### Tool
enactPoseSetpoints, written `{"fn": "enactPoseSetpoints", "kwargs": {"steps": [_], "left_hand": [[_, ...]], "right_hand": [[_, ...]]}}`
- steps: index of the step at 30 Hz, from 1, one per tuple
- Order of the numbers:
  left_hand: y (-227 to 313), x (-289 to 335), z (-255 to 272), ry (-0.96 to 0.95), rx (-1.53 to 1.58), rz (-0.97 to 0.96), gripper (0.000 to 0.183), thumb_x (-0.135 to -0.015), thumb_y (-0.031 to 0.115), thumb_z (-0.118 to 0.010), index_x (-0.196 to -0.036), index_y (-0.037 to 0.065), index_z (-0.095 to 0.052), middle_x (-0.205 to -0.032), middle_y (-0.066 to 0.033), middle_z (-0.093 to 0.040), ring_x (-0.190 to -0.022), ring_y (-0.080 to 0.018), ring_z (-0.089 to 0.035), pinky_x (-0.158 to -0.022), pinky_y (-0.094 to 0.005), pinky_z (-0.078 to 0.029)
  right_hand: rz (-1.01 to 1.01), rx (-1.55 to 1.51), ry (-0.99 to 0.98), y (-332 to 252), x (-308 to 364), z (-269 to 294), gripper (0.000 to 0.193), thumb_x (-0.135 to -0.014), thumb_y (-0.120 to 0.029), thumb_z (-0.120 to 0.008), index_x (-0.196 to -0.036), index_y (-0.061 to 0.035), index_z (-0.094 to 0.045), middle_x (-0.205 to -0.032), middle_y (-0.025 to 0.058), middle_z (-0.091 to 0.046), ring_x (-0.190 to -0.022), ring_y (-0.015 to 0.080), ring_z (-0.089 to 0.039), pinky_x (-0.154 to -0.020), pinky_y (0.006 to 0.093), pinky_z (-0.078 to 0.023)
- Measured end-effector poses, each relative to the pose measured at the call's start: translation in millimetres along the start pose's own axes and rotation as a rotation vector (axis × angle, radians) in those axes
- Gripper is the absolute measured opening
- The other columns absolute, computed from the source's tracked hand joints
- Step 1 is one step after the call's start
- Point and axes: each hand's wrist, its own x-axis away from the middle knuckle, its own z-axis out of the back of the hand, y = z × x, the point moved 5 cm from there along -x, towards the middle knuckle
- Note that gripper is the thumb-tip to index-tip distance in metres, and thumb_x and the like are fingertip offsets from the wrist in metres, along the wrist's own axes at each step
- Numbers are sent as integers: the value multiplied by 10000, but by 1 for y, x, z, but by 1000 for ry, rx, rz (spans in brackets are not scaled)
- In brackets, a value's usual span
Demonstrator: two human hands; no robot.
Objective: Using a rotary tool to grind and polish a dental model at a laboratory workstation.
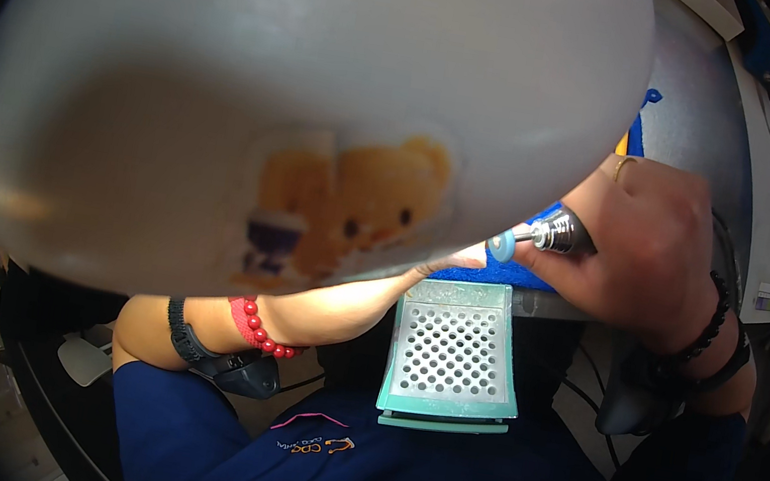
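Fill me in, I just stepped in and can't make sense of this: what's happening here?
A person is working on a big white plastic shell with a faded bear picture on it. The right hand grips a small rotary tool, its blue tip against the shell's lower edge. The left hand reaches under the shell, mostly hidden, seemingly steadying it. A teal perforated tray sits just below, over the person's lap.

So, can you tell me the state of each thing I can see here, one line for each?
Large grey plastic shell with a bear picture: raised close to the camera, blurred.
Silver rotary tool with a pale blue tip: in the right hand's grip, tip at the shell's edge.
Left hand: under the shell, fingers mostly hidden.
Teal perforated tray: flat, nothing on its grid.
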Motion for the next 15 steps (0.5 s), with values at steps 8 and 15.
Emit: {"fn": "enactPoseSetpoints", "kwargs": {"steps": [8,15], "left_hand": [[2,0,1,-30,-51,47,86,-782,-17,-600,-838,-73,-636,-730,-94,-593,-581,-95,-499,-504,-205,-399],[-4,0,-2,-29,43,102,147,-796,-1,-598,-921,-66,-641,-769,-88,-582,-531,-70,-462,-461,-187,-359]], "right_hand": [[6,-35,57,2,-2,2,359,-537,-271,-773,-786,-61,-623,-610,41,-511,-521,199,-499,-496,326,-400],[210,-167,243,-6,-2,17,248,-559,-108,-744,-762,-26,-629,-522,18,-444,-420,164,-444,-376,275,-317]]}}
